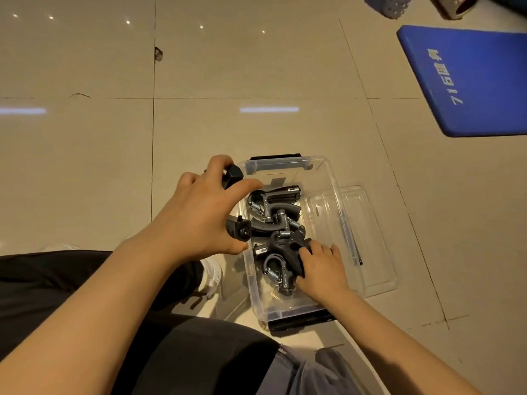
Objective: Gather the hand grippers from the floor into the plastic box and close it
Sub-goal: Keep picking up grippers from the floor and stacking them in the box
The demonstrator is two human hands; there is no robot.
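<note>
Hand gripper [232, 178], black: clenched in the fingers [219, 162] of the left hand [199, 212], held over the left rim of the plastic box [328, 178]. Further grippers [273, 218], piled inside the box; the right hand [319, 266] has its fingers curled on one, low in the pile. Lid [368, 238], clear, on the floor just right of the right-hand fingers: likely risk that springs and handles tangle and stack high, stopping it from closing.

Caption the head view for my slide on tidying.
Left hand holds a black hand gripper over the clear plastic box; right hand arranges grippers inside.
</note>
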